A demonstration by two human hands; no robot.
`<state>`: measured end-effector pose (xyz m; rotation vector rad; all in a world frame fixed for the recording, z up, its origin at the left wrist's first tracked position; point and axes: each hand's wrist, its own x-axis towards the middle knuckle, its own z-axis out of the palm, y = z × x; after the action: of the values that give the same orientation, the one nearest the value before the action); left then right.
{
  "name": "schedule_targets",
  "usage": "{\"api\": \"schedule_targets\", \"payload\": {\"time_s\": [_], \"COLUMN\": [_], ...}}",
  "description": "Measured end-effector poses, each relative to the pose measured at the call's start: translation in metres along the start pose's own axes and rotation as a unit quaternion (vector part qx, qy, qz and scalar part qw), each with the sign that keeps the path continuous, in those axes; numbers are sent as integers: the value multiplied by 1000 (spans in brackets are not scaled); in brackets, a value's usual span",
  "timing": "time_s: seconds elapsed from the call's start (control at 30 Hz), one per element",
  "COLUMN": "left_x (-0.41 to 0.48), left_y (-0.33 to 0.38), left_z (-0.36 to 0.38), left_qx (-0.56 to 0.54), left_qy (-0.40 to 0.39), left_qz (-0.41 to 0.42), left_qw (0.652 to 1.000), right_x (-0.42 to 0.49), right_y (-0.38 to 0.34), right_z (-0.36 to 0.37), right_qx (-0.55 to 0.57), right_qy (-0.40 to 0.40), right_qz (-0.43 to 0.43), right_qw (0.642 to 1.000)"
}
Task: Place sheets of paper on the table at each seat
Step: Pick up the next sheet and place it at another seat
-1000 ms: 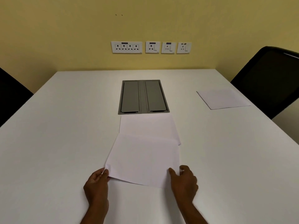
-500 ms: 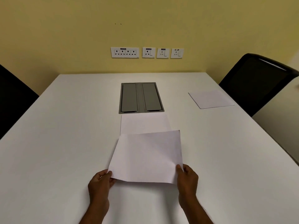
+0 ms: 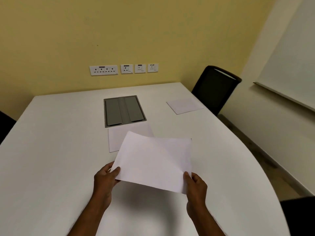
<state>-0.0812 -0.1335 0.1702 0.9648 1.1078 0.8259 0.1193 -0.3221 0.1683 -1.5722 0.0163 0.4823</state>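
Observation:
I hold one white sheet of paper [image 3: 155,160] above the white table [image 3: 51,150], lifted and tilted. My left hand [image 3: 105,179] pinches its near left corner and my right hand [image 3: 196,186] grips its near right corner. Under it, a stack of white paper [image 3: 119,138] lies flat on the table just in front of the grey cable hatch [image 3: 123,110]. Another single sheet [image 3: 185,105] lies at the far right edge, in front of a black chair [image 3: 215,88].
The table's right edge curves toward me. A dark chair back [image 3: 4,124] shows at the far left and another dark shape [image 3: 300,217] at the lower right. Wall sockets [image 3: 123,68] sit on the yellow wall behind the table.
The sheet has been lifted off the stack and carried toward the right and up. My view has swung right, showing more of the right wall and the table's curved edge.

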Motion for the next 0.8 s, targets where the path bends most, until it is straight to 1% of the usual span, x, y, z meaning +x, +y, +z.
{"api": "schedule_targets", "payload": {"time_s": [0.17,0.37,0.57,0.67,0.8], "left_x": [-50,-114,-163,-177,-184], "left_y": [-10,-45,-94,-117,-149], "left_z": [35,80,136,160,176], "left_qx": [88,165,239,256,283], "left_qy": [-32,-51,-77,-82,-100], "left_qz": [38,72,98,105,90], "left_qw": [995,982,963,958,950], "right_x": [-21,-30,-10,-1,10], "right_y": [-5,5,32,46,70], "right_z": [-57,-143,-231,-261,-287], "right_qx": [-5,-27,-95,-123,-147], "right_qy": [53,114,142,144,159], "right_qz": [-24,-44,-60,-63,-40], "right_qw": [998,992,983,980,975]}}
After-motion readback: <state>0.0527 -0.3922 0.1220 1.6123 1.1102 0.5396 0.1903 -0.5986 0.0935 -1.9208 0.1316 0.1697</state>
